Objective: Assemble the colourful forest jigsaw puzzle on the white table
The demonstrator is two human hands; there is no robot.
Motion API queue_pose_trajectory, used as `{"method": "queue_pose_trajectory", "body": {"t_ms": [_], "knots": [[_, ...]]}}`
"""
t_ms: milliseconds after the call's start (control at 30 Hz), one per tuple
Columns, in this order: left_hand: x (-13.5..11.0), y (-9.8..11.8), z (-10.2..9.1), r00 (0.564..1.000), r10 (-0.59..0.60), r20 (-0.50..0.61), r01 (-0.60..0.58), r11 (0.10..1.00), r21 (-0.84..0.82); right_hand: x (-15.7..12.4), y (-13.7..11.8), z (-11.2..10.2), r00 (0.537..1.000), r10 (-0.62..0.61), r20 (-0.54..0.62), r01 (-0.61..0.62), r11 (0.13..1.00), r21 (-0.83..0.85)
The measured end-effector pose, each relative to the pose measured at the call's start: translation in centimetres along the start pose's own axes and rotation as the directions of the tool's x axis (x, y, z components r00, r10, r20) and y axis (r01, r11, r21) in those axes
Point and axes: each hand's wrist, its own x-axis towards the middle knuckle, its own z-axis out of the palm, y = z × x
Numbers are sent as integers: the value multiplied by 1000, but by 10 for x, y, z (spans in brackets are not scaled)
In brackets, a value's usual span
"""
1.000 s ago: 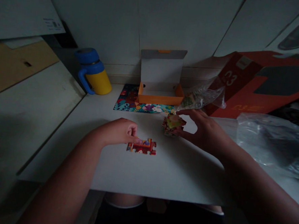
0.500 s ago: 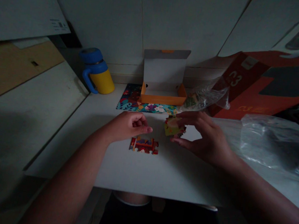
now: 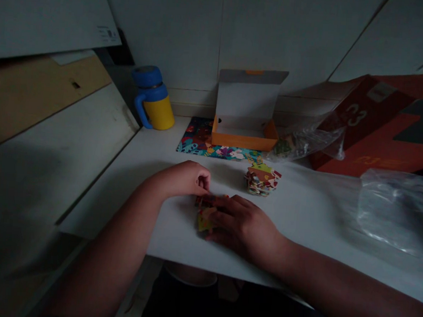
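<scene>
My right hand [image 3: 248, 225] reaches low over the table, its fingers closed on a yellow-green puzzle piece [image 3: 204, 221]. Directly beyond that piece lies a joined strip of red puzzle pieces [image 3: 202, 202], mostly covered by my fingers. My left hand [image 3: 192, 179] rests at the strip's far left side with fingers curled in; its thumb tip is close to the red pieces, and nothing shows in its grasp. Whether the yellow-green piece touches the strip I cannot tell. Farther right stands a stack of puzzle pieces [image 3: 263, 181], with a yellow-green one on top.
An orange box [image 3: 243, 141] with its lid up stands on a colourful picture sheet [image 3: 219, 152] at the back. Left of it is a blue and yellow mug [image 3: 159, 112]. Clear plastic bags [image 3: 301, 145] and a large red-orange carton [image 3: 374, 130] occupy the right side.
My right hand has moved left and nearer to me, from the stack to the red strip, bringing the yellow-green piece. The stack is now uncovered. The camera view has shifted slightly.
</scene>
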Motion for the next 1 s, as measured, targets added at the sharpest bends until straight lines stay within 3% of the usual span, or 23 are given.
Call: {"method": "queue_pose_trajectory", "body": {"t_ms": [267,533,767,1000], "knots": [[-4,3,-1,999,-34,-40,37,994,98,0,-9,8,997,-73,8,73,989,-125],[-4,7,0,997,-61,-47,66,990,123,4,-11,6,997,-67,49,71,993,-91],[-4,5,0,997,-64,-46,70,987,142,5,-11,13,994,-113,-3,112,989,-98],[-5,4,-1,998,-65,-22,68,986,155,7,-12,10,992,-112,54,119,982,-146]]}}
